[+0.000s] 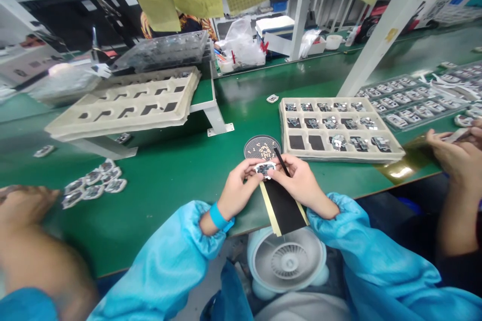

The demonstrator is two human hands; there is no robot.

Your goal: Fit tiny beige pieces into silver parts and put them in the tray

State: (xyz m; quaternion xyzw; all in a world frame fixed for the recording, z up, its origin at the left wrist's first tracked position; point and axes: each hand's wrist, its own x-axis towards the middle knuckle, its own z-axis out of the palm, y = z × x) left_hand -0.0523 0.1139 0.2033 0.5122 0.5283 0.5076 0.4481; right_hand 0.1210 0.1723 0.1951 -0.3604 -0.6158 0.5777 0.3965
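Between my two hands, above the bench edge, is a small white-framed housing with a circuit board (265, 169) inside. The fingers of my left hand (241, 185) are closed on its left side, with a blue band around the wrist. My right hand (301, 180) grips the right side, its thumb on the front face. Slim black tweezers (281, 161) also rest in that hand, slanting up past the fingers. Under the hands lies a black strip with yellow edges (284, 208), overhanging the bench. Just beyond sits a round grey dish (249, 149) of small pale pieces.
A cream tray (339, 155) of circuit boards lies right; another cream tray (120, 128) rests on a raised stand. Several white housings (94, 179) cluster at left. Co-workers' hands (26, 205) flank both sides. A fan (288, 258) is below the bench edge.
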